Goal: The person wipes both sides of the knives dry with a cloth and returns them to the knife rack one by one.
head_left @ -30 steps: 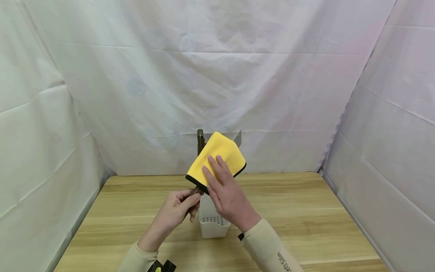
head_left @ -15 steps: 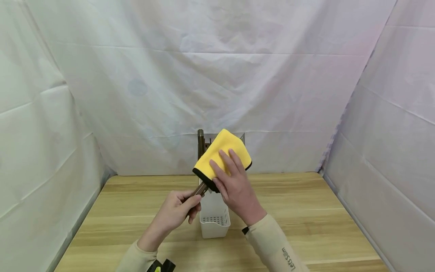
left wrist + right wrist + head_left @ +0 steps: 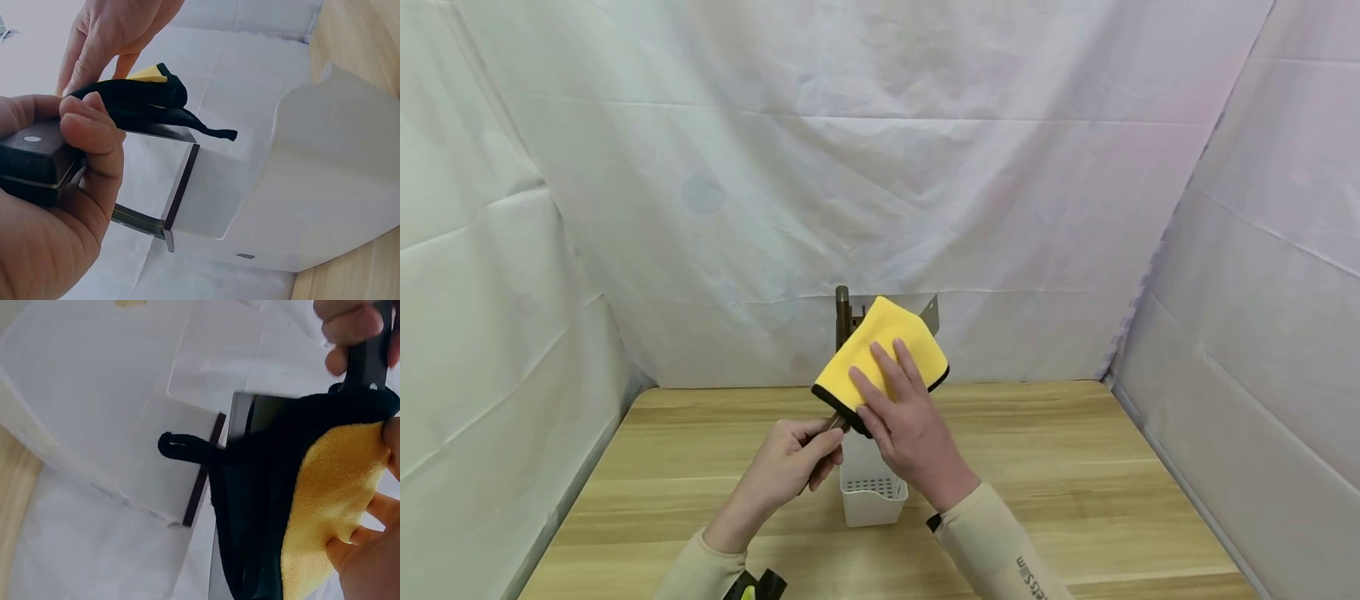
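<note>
so the left hand (image 3: 793, 458) has its fingers wrapped around the dark brown handle of a wide knife (image 3: 37, 156), tilted up and away over the wooden table (image 3: 1037, 500). yellow cloth (image 3: 887, 342) with black edging is folded over the blade, with only a metal corner poking out past its far end. right hand (image 3: 910, 429) isn't clenched, its fingers are pretty straight and spread, pressing on the cloth. a white perforated holder (image 3: 874, 508) sits on the table beneath, and a dark upright rod (image 3: 842, 308) shows behind the cloth.
</note>
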A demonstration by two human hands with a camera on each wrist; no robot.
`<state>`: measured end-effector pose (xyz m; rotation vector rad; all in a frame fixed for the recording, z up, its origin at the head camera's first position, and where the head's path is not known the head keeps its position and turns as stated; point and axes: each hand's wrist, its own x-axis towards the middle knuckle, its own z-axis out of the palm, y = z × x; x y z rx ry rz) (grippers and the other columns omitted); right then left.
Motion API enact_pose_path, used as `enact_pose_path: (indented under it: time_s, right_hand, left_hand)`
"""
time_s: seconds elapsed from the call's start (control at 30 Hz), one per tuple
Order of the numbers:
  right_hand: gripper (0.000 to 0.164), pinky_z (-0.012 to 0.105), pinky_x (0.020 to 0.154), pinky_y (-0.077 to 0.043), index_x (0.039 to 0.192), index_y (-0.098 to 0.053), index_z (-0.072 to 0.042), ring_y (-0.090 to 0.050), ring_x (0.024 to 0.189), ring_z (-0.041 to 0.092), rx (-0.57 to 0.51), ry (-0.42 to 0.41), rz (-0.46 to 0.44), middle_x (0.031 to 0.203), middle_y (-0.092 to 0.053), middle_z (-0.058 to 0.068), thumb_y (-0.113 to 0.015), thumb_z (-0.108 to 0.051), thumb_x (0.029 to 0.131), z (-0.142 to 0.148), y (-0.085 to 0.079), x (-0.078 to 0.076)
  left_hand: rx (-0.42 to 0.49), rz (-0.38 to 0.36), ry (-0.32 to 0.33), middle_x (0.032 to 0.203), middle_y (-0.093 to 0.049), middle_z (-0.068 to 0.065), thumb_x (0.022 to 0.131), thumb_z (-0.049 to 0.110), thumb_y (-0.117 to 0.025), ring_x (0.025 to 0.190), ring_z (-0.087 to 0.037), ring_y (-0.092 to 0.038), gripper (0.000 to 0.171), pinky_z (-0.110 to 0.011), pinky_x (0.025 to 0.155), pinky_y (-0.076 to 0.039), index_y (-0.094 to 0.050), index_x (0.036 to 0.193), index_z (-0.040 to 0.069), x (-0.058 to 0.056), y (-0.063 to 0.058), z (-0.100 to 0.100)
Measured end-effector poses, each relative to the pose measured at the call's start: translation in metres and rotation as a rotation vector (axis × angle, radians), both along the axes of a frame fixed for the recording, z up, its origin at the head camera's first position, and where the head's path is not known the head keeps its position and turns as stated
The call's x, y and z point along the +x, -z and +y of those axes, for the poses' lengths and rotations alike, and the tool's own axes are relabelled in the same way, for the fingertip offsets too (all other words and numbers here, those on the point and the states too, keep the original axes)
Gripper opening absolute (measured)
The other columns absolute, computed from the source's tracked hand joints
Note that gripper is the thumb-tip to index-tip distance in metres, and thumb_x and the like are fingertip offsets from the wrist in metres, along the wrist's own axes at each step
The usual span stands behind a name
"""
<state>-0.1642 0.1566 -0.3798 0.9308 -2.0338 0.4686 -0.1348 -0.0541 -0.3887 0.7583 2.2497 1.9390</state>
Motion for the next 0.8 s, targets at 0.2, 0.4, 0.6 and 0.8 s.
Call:
enact_pose_path:
  time_s: [0.2, 0.4, 0.6, 0.8]
  right_hand:
    - [0.046, 0.052, 0.117, -0.037, 0.143, -0.061, -0.009, -0.035, 0.146, 0.050, 0.016, -0.002, 0.004, 0.153, -0.046, 0.023, -0.038, -0.036, 0.113, -0.0048, 0.0026, 0.0035]
    - [0.049, 0.053, 0.118, -0.036, 0.146, -0.058, -0.008, -0.034, 0.147, 0.050, 0.037, -0.012, -0.005, 0.155, -0.044, 0.023, -0.037, -0.038, 0.113, -0.0043, 0.0031, 0.0034]
    - [0.051, 0.054, 0.120, -0.033, 0.148, -0.055, -0.008, -0.032, 0.148, 0.050, 0.068, -0.019, -0.001, 0.156, -0.042, 0.024, -0.034, -0.040, 0.113, -0.0020, 0.0038, 0.0023]
    - [0.051, 0.052, 0.121, -0.031, 0.147, -0.056, -0.008, -0.032, 0.148, 0.049, 0.058, -0.012, -0.001, 0.157, -0.042, 0.024, -0.036, -0.039, 0.113, -0.0010, 0.0032, -0.0007]
  left_hand:
    - [0.011, -0.015, 0.004, 0.064, -0.056, -0.003, 0.108, 0.015, -0.054, 0.046, -0.006, -0.045, 0.036, -0.024, 0.041, -0.040, -0.066, 0.081, -0.005, -0.0003, -0.0004, -0.0010]
    - [0.019, -0.045, 0.020, 0.064, -0.059, -0.004, 0.109, 0.018, -0.054, 0.046, -0.007, -0.048, 0.038, -0.022, 0.040, -0.041, -0.067, 0.083, -0.006, 0.0000, -0.0009, -0.0031]
    - [-0.009, -0.035, 0.012, 0.067, -0.063, -0.009, 0.109, 0.018, -0.054, 0.048, -0.008, -0.053, 0.038, -0.025, 0.043, -0.047, -0.069, 0.084, -0.007, 0.0003, -0.0030, -0.0031]
    - [-0.046, -0.002, 0.009, 0.064, -0.062, -0.008, 0.109, 0.018, -0.054, 0.046, -0.010, -0.052, 0.038, -0.028, 0.041, -0.047, -0.069, 0.080, -0.003, 0.0010, -0.0037, -0.0029]
